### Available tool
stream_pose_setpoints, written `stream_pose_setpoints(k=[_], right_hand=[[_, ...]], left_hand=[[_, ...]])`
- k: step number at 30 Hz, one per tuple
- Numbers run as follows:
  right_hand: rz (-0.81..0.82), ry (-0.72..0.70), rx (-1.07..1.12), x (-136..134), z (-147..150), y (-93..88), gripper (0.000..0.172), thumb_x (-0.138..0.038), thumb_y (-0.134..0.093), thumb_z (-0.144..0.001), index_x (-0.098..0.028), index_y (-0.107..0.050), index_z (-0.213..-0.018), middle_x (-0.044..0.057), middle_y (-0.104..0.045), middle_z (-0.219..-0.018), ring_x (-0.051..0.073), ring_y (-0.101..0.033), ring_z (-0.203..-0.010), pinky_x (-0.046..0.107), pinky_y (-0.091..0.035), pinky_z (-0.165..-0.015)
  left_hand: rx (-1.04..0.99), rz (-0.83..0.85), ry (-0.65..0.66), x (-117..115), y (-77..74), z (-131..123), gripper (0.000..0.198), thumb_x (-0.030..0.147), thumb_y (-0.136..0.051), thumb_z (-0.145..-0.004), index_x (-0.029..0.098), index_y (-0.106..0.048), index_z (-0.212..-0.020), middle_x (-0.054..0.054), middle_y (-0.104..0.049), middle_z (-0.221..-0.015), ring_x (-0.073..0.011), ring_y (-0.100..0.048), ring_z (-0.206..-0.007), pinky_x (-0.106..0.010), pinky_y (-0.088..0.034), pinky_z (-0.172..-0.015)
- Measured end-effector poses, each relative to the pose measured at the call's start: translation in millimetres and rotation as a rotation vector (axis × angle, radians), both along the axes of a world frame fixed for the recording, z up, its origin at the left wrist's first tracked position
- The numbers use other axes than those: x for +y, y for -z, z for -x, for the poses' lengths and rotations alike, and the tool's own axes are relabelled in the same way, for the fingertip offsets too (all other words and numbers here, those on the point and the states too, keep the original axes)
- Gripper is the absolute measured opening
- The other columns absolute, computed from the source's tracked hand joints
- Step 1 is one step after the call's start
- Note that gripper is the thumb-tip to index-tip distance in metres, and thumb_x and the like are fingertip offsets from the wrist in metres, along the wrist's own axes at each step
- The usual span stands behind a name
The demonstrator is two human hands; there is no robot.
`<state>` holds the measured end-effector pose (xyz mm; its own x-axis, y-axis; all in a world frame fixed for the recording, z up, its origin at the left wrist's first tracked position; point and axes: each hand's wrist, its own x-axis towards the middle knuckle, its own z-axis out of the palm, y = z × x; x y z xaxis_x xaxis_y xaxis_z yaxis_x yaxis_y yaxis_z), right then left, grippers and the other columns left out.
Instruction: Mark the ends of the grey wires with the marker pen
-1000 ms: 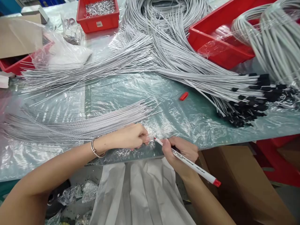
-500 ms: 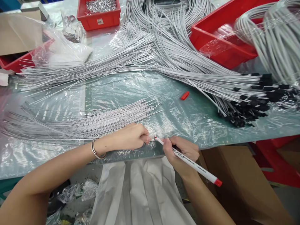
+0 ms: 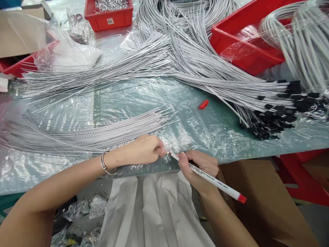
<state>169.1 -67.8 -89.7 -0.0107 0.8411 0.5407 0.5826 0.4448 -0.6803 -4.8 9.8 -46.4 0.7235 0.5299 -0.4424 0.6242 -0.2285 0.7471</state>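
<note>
My right hand (image 3: 199,166) is closed around a white marker pen (image 3: 214,181) with a red end and dark print along its barrel. The pen slants down to the left, its red tip at a small pale strip (image 3: 167,150). My left hand (image 3: 145,149) pinches that strip between thumb and fingers; whether it is a wire end or a tag I cannot tell. Just behind my left hand lies a fanned bundle of thin grey wires (image 3: 110,132). A red pen cap (image 3: 203,104) rests apart on the plastic-covered table (image 3: 190,127).
Grey cables (image 3: 213,72) with black ends (image 3: 272,116) spread across the back and right. Behind them stands a red bin (image 3: 246,51) beside coiled cables (image 3: 305,44). Another red bin (image 3: 109,20) holds small metal parts. A cardboard box (image 3: 269,202) is below the table edge at right.
The pen has turned slightly, its back end shifting a little right and up. Its tip has moved slightly down and left against the strip. Both hands stay nearly in place.
</note>
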Motion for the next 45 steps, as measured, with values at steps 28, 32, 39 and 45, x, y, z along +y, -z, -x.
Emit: stream_pose_setpoints(k=[28,32,39,45], right_hand=[[0.015,-0.028,0.01,0.0,-3.0,1.1,0.03,-0.005,-0.055,-0.078,-0.016,-0.043,-0.053,-0.005,-0.039,-0.045,0.005,-0.035,-0.04,0.022,-0.027,-0.043],[0.087,-0.002,0.076,-2.9,-6.6,4.0,0.026,-0.008,-0.056,-0.079,-0.016,-0.051,-0.055,-0.005,-0.044,-0.046,0.006,-0.038,-0.041,0.021,-0.03,-0.042],[0.177,0.191,0.438,-3.3,-7.1,7.2,0.02,-0.016,-0.055,-0.081,-0.017,-0.064,-0.064,-0.004,-0.053,-0.046,0.008,-0.048,-0.04,0.02,-0.038,-0.041],[0.19,0.169,0.523,-2.0,-7.1,8.5,0.019,-0.018,-0.055,-0.081,-0.017,-0.066,-0.065,-0.004,-0.054,-0.046,0.008,-0.048,-0.039,0.019,-0.038,-0.04]], left_hand=[[0.02,-0.109,0.029,-1.3,-2.8,-1.1,0.035,0.027,-0.041,-0.087,0.016,-0.035,-0.055,0.004,-0.034,-0.046,-0.0073,-0.03,-0.045,-0.024,-0.021,-0.046],[0.021,-0.114,0.031,-2.3,-1.9,-0.5,0.032,0.026,-0.041,-0.087,0.016,-0.042,-0.057,0.004,-0.039,-0.047,-0.0074,-0.033,-0.046,-0.024,-0.022,-0.047],[0.019,-0.031,-0.01,-0.6,-1.4,0.4,0.03,0.028,-0.04,-0.087,0.015,-0.048,-0.061,0.003,-0.045,-0.048,-0.0071,-0.04,-0.043,-0.02,-0.026,-0.044],[0.003,0.25,-0.04,8.6,4.5,1.4,0.028,0.036,-0.04,-0.087,0.016,-0.056,-0.075,0.002,-0.053,-0.057,-0.0096,-0.048,-0.04,-0.02,-0.035,-0.04]])
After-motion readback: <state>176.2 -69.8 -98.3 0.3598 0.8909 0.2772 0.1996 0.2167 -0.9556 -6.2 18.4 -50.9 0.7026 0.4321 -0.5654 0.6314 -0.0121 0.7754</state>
